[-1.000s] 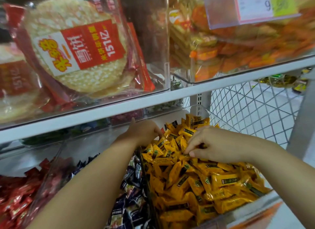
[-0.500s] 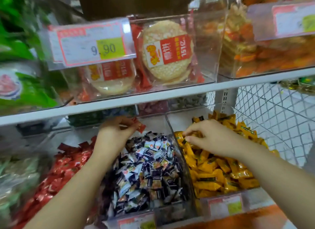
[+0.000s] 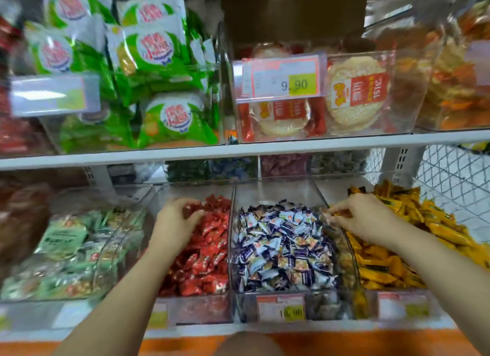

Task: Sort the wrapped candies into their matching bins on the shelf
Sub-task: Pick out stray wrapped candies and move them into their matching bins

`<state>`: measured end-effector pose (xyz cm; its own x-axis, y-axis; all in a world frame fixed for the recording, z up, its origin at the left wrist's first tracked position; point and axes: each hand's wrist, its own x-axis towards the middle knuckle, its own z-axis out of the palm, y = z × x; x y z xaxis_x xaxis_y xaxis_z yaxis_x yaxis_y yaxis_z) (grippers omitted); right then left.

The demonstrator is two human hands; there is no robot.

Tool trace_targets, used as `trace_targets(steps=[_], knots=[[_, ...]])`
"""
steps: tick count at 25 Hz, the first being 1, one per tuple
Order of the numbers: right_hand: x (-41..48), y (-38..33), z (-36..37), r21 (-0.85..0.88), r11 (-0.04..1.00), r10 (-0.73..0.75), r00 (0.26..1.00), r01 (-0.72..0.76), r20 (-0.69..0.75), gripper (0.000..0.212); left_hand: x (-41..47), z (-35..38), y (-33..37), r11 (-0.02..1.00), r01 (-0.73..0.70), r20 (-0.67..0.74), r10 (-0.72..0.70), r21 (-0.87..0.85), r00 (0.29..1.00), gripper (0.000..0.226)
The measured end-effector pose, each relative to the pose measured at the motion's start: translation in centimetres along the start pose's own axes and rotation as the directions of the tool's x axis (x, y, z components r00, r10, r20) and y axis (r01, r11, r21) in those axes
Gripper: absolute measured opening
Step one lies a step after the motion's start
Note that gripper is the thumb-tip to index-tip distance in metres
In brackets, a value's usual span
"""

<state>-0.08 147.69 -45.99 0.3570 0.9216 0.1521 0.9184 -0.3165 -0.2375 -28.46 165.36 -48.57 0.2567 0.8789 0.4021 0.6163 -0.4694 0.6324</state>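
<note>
Clear bins line the lower shelf. My left hand (image 3: 176,219) is over the bin of red wrapped candies (image 3: 205,252), its fingers curled around a red candy (image 3: 191,210). In the middle stands a bin of blue-and-white wrapped candies (image 3: 281,245). My right hand (image 3: 363,216) hovers at the left edge of the bin of yellow wrapped candies (image 3: 392,265), pinching a yellow candy (image 3: 335,213) by the divider wall.
A bin of pale green packets (image 3: 71,252) sits at the left. The upper shelf (image 3: 238,147) carries green snack bags (image 3: 148,72), round rice crackers (image 3: 355,90) and orange packets (image 3: 456,85). Price tags (image 3: 281,306) front the bins. A white wire mesh (image 3: 456,175) closes the right end.
The view has pulled back and swung left. My left hand went from the yellow bin across to the red bin with a red candy. My right hand stayed at the yellow bin.
</note>
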Motion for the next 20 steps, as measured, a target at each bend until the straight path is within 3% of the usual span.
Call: trace_targets(steps=[4, 11, 14, 17, 20], knots=[[-0.8, 0.6, -0.9, 0.092, 0.996, 0.003, 1.0, -0.004, 0.011, 0.025, 0.1, 0.3, 2.7, 0.984, -0.178, 0.032, 0.177, 0.008, 0.984, 0.017], [-2.6, 7.2, -2.2, 0.219, 0.966, 0.185, 0.96, -0.138, -0.212, 0.025, 0.2, 7.1, 13.6, 0.916, -0.367, 0.289, 0.4, -0.165, 0.87, 0.017], [-2.5, 10.7, -2.0, 0.197, 0.968, 0.201, 0.951, -0.156, -0.234, 0.026, 0.8, 11.8, 18.0, 0.895, -0.408, 0.448, 0.443, -0.178, 0.777, 0.018], [-2.1, 12.9, -1.9, 0.15, 0.98, 0.146, 0.985, -0.13, -0.096, 0.036, 1.9, 16.1, 20.9, 0.881, -0.422, 0.619, 0.458, -0.216, 0.639, 0.023], [-1.8, 14.3, -1.8, 0.182, 0.98, 0.087, 0.996, -0.085, -0.004, 0.043, 3.9, 20.2, 22.3, 0.839, -0.529, 0.731, 0.44, -0.128, 0.522, 0.029]])
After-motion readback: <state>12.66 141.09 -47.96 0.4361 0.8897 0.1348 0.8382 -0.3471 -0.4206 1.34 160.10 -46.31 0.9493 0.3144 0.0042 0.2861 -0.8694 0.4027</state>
